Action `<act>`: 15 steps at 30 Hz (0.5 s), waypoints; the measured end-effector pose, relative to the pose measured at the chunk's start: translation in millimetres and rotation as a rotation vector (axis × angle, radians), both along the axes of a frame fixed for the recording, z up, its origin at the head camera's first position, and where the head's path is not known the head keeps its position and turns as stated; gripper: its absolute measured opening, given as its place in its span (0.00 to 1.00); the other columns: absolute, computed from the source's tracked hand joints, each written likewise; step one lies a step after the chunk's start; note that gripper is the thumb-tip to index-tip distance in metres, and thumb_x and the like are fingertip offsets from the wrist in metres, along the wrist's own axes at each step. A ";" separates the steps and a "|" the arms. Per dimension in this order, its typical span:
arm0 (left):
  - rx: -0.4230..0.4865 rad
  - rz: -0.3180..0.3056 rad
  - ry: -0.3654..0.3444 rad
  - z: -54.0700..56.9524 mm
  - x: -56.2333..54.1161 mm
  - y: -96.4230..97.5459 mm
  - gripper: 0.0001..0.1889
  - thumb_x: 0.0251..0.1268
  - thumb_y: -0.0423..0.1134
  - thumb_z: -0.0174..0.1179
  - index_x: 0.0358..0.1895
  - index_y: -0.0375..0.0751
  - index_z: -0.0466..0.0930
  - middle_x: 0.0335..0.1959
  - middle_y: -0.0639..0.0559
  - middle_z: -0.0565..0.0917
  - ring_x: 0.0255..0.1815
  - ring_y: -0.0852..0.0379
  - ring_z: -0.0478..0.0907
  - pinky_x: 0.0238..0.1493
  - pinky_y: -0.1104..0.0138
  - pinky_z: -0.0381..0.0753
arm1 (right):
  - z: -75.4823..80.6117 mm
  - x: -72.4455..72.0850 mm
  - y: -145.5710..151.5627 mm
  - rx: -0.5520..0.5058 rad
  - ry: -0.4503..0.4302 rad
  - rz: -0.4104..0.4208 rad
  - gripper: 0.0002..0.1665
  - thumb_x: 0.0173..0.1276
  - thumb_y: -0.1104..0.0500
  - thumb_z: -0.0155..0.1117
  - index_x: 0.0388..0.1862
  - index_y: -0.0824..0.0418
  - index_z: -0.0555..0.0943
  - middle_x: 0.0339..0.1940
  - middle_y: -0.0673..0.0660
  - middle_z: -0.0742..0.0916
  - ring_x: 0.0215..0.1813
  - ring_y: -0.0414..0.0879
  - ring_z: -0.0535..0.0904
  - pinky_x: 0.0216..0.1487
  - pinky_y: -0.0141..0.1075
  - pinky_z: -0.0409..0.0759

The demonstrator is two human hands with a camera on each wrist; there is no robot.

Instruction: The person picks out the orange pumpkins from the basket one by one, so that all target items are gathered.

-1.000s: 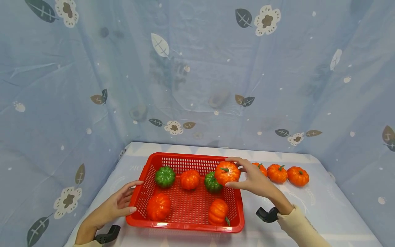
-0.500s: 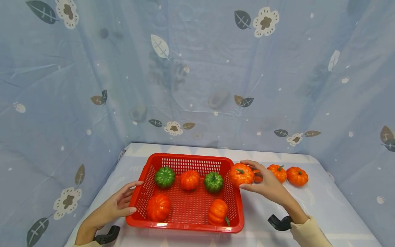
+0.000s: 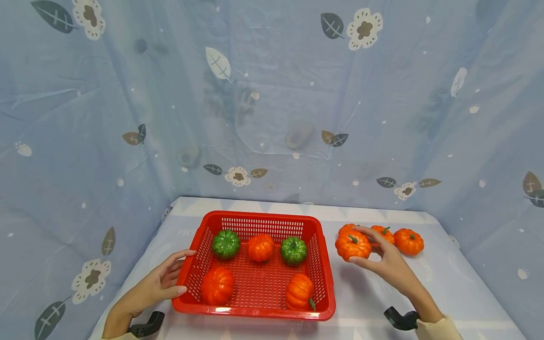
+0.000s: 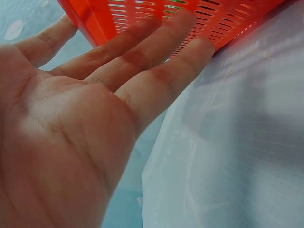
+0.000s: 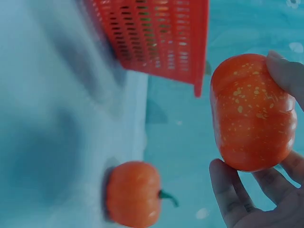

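Note:
In the head view my right hand (image 3: 388, 267) holds a small orange pumpkin (image 3: 353, 246) above the table, just right of a red plastic basket (image 3: 255, 311). The right wrist view shows thumb and fingers on opposite sides of that pumpkin (image 5: 254, 114), clear of the table. My left hand (image 3: 155, 288) touches the basket's left side, its thumb at the rim. Up close, the left wrist view has its fingers (image 4: 161, 85) nearly straight against the slotted wall. Inside the basket sit green pumpkins (image 3: 226, 244) (image 3: 293, 250) and orange pumpkins (image 3: 260, 247) (image 3: 217, 286) (image 3: 299, 292).
Right of the basket, a row of orange pumpkins (image 3: 409, 242) stands on the cloth-covered table (image 3: 450, 293); the held pumpkin and hand partly hide the leftmost one (image 3: 346, 229). Patterned blue curtains (image 3: 272, 118) enclose the back and sides.
My right hand has carried the orange pumpkin from over the basket's right end out to the right, past the rim and lower. The left hand and the basket stay put.

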State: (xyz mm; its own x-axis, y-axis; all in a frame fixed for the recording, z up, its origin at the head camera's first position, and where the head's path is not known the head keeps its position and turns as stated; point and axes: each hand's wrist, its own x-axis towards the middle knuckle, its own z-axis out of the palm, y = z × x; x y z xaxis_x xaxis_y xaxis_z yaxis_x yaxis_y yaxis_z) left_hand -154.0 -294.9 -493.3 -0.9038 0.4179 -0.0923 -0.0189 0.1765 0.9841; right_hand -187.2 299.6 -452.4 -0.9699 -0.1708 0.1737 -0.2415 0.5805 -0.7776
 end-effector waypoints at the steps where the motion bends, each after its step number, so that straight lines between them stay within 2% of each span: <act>1: -0.002 0.000 -0.003 0.3 0.0 -0.1 0.40 0.69 0.31 0.63 0.81 0.47 0.53 0.75 0.27 0.60 0.71 0.32 0.66 0.59 0.61 0.82 | -3.3 1.4 2.0 -0.001 -0.004 -0.011 0.47 0.61 0.43 0.79 0.76 0.46 0.70 0.72 0.54 0.76 0.62 0.56 0.80 0.57 0.40 0.81; 3: -0.004 -0.001 -0.008 0.1 0.4 -0.4 0.40 0.70 0.31 0.63 0.81 0.47 0.53 0.75 0.26 0.60 0.71 0.32 0.66 0.58 0.60 0.82 | -10.4 3.8 4.8 -0.002 -0.013 -0.026 0.46 0.61 0.43 0.79 0.76 0.47 0.70 0.72 0.56 0.76 0.62 0.56 0.79 0.58 0.41 0.81; 8: -0.006 -0.004 -0.001 -1.0 0.8 -0.4 0.39 0.70 0.32 0.63 0.80 0.46 0.53 0.75 0.26 0.60 0.71 0.32 0.67 0.58 0.60 0.83 | -26.9 7.2 12.4 -0.001 -0.047 -0.067 0.48 0.60 0.42 0.80 0.75 0.53 0.70 0.71 0.60 0.77 0.64 0.57 0.76 0.56 0.34 0.81; 15: -0.002 -0.009 0.017 -1.5 -1.4 -0.4 0.39 0.70 0.29 0.62 0.80 0.48 0.54 0.75 0.27 0.60 0.70 0.43 0.71 0.60 0.65 0.80 | -46.6 7.7 25.2 -0.016 -0.102 -0.116 0.49 0.59 0.42 0.80 0.75 0.53 0.69 0.69 0.62 0.77 0.63 0.59 0.77 0.54 0.32 0.81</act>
